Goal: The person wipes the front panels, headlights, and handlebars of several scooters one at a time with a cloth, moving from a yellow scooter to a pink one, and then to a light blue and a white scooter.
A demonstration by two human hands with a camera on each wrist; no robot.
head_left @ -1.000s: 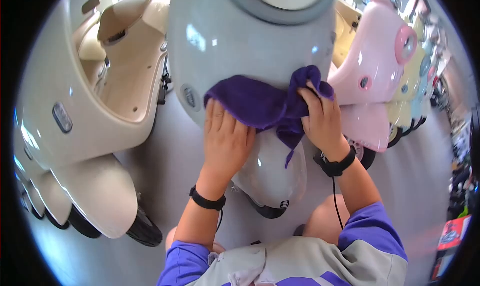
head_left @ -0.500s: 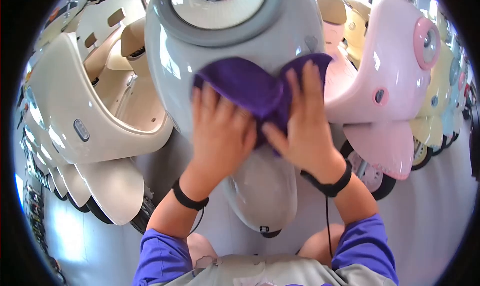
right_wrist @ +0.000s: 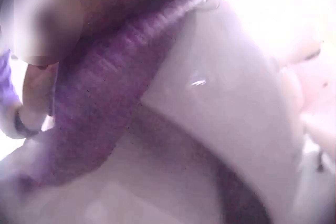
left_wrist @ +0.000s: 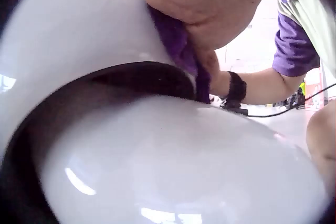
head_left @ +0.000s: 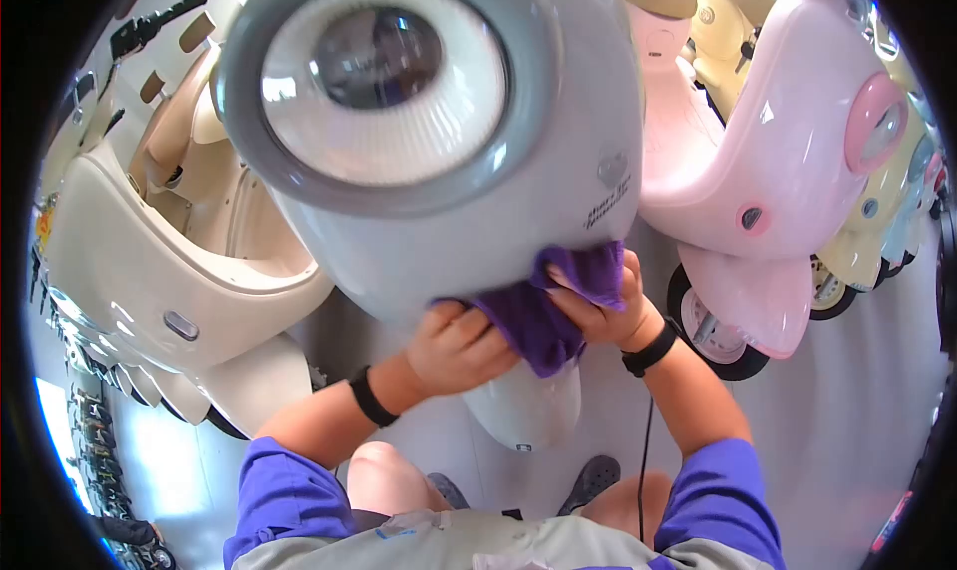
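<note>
From the head view, the purple cloth (head_left: 543, 311) sits at centre frame, pressed against the lower front of the grey scooter (head_left: 558, 142), just under its big round headlight (head_left: 384, 82). The left hand (head_left: 461, 346) has its fingers curled into the cloth's lower left; the right hand (head_left: 598, 306) pinches its right edge. This looks like the wiping step on the front panel, and the next pass would call for keeping the cloth flat while sliding it over the curve toward the mudguard (head_left: 523, 411). A cream scooter (head_left: 150, 241) stands at left, a pink scooter (head_left: 788, 161) at right.

The left wrist view adds the dark gap between panel and mudguard (left_wrist: 173, 166), with the cloth (left_wrist: 178, 45) tucked at upper centre.

The right wrist view, blurred, shows only the cloth's weave (right_wrist: 105, 92) hugging the panel edge.
</note>
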